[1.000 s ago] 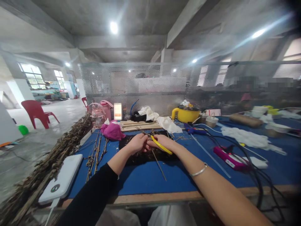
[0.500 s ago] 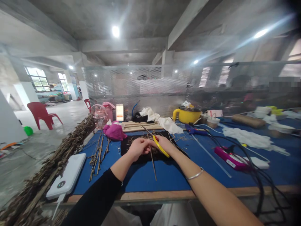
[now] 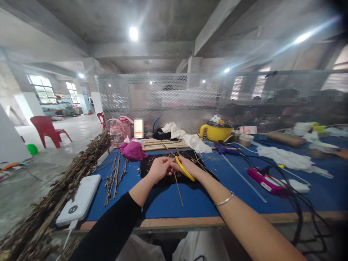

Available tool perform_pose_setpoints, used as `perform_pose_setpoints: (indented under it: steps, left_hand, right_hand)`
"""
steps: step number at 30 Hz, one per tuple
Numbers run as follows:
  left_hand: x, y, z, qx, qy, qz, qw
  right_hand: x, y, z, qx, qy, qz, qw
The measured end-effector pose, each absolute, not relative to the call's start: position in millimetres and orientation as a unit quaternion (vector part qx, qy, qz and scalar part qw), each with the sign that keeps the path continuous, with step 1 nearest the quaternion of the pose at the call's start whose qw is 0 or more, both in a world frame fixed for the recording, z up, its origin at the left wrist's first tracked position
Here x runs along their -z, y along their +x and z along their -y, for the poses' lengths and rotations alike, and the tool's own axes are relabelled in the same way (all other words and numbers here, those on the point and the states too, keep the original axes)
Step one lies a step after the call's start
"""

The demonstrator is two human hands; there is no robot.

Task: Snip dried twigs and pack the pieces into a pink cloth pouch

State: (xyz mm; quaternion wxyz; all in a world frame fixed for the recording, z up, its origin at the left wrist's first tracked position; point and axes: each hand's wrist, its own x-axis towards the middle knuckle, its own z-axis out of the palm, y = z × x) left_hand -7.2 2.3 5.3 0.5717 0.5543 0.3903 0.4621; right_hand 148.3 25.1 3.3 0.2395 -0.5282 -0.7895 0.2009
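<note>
Both hands meet over a black cloth strewn with bits of dry plant. My left hand is closed, thumb and fingers pinching a thin dry stem whose lower end slants toward the table's front edge. Close against it, my right hand grips yellow-handled scissors; the handle loop lies over the back of the hand. Their blades seem to point away to the upper left, though fingers partly cover them. Where the stem passes between the hands, the contact is hidden.
Dry branched stems and a white power bank lie left, beside a long heap of dried plants. Behind are a purple cloth bundle and a yellow pot. A blue glue gun, magenta power strip and cables lie right.
The hands stay together, with my left fingers slightly nearer the right hand. The stem's lower end has shifted a little to the right. The view has tilted slightly.
</note>
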Motion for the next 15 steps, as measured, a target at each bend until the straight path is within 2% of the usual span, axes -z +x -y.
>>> perform_pose_setpoints:
  steps: [4,11,15]
  left_hand:
    - [-5.3,-7.2,-1.6,-0.455,0.551,-0.387,0.583]
    - [-2.5,-8.7,-3.0,-0.451,0.554,-0.392,0.579]
    - [-1.4,-9.1,-5.9,-0.455,0.546,-0.409,0.573]
  right_hand:
    - [-2.1,149.8,-25.8,-0.210,-0.510,0.798,0.243]
    - [-0.5,150.1,-28.3,-0.125,-0.572,0.781,0.215]
    - [-2.5,148.4,-28.8,-0.123,-0.587,0.772,0.208]
